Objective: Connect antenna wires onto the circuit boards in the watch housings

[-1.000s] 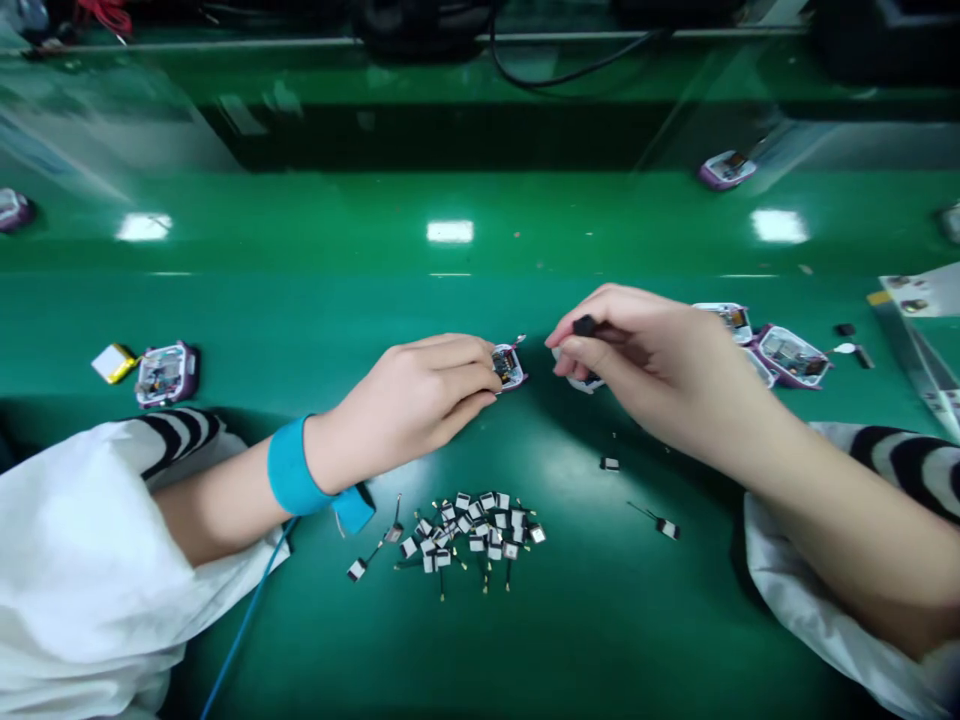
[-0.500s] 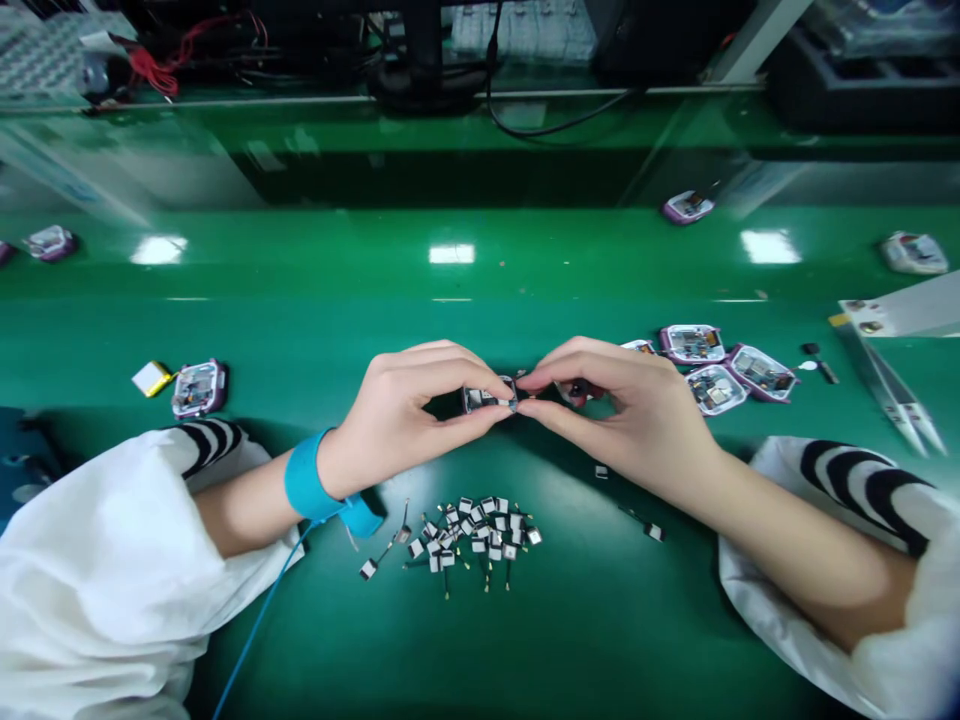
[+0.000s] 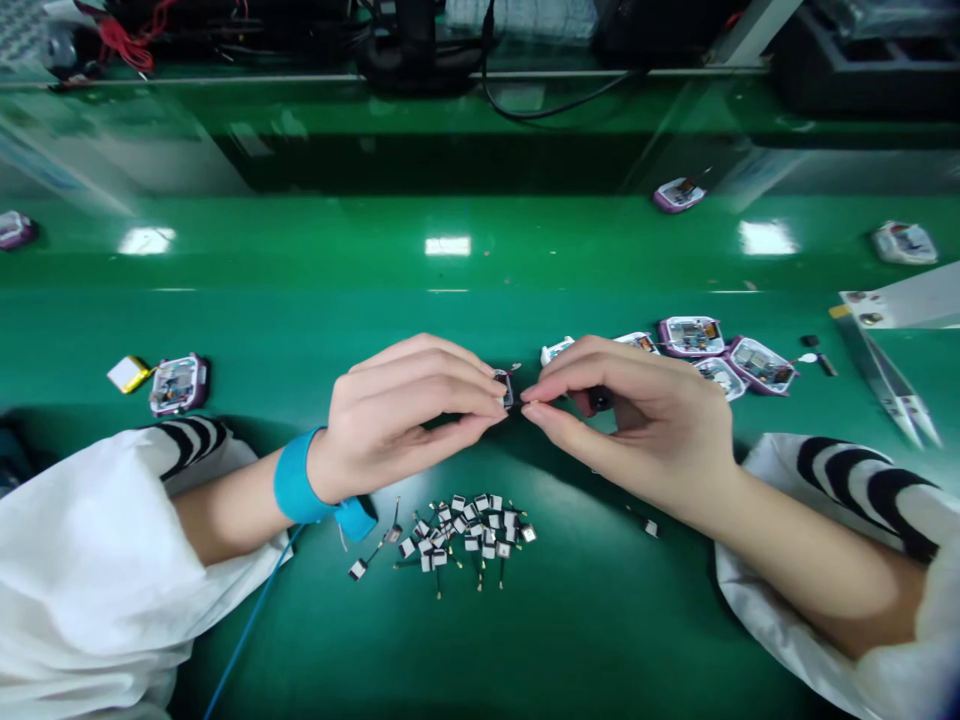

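Green surface (image 3: 450, 330) lies beneath a person's left hand (image 3: 405, 405), its narrow grip pinching a tiny, probably fragile circuit module (image 3: 504, 388) by the edges, right hand (image 3: 634, 420) curled around a dark part (image 3: 600, 398) just beside it.

steel tweezers (image 3: 883, 378), yellow battery (image 3: 128, 374), green workbench (image 3: 570, 625)

Head camera looks forward, down at left hand (image 3: 405, 410), right hand (image 3: 637, 420).
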